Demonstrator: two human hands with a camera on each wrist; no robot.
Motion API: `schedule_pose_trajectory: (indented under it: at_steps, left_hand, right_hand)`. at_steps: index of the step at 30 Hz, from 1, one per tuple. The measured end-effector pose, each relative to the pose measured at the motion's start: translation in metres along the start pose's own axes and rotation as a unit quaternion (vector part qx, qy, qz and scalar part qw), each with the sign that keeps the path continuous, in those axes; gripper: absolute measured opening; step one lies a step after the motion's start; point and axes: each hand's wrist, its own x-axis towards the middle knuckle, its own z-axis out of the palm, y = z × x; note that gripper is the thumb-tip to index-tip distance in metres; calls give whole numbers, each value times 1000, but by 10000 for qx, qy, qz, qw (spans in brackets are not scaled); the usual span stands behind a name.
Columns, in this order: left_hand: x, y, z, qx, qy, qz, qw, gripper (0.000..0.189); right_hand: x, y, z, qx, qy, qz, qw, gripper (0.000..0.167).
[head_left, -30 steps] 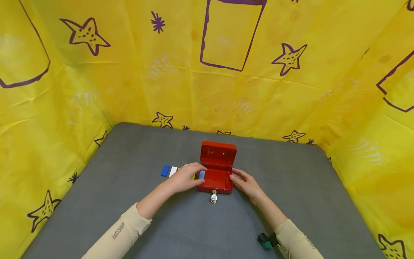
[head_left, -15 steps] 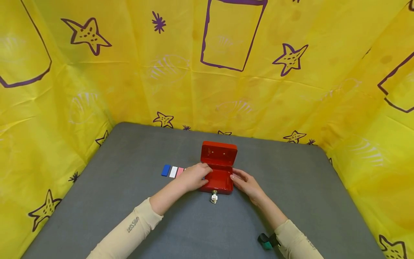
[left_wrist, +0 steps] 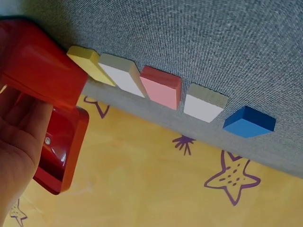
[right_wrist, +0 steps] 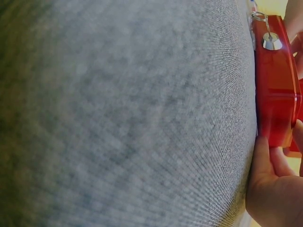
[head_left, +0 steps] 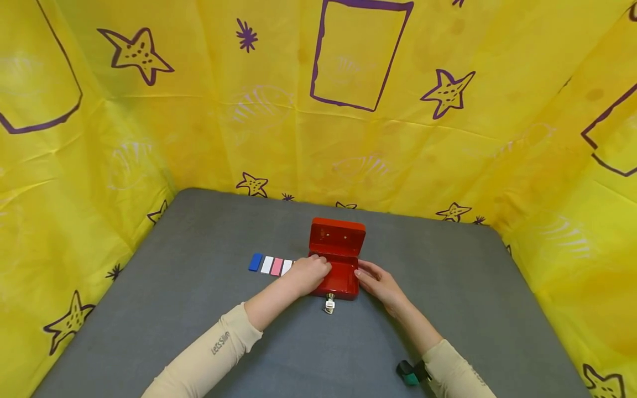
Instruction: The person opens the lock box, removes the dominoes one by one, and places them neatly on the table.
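A red metal cash box (head_left: 343,279) stands on the grey table with its lid (head_left: 337,237) raised. My left hand (head_left: 309,273) reaches over the box's left wall with its fingers curled down inside. The light blue block it held is hidden beneath the hand. My right hand (head_left: 379,284) holds the box's right side, thumb near the rim and fingers along the outer wall (right_wrist: 279,80). Left of the box lies a row of blocks: a yellow one (left_wrist: 90,64), a white one (left_wrist: 124,78), a pink one (left_wrist: 162,90), another white one (left_wrist: 203,105) and a dark blue one (left_wrist: 248,124).
Keys with a white tag (head_left: 329,305) hang from the lock (right_wrist: 271,41) on the box's front. A black and green strap (head_left: 409,375) is at the right wrist. Yellow patterned cloth (head_left: 348,138) surrounds the grey table (head_left: 423,260) at the back and sides.
My left hand has moved right and into the box with the light blue block, which has gone out of sight. More of the block row is uncovered. The right hand stays on the box.
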Motion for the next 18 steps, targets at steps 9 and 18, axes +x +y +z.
schedule_pose_trajectory:
  at_steps: [9,18]
  left_hand:
    - [1,0,4,238,-41,197,9995,14]
    - [1,4,6,861,475,81,9951,12]
  right_hand:
    - [1,1,-1,-17,-17,-26,10000,52]
    - [1,1,0,-68,-47,-45,10000,53]
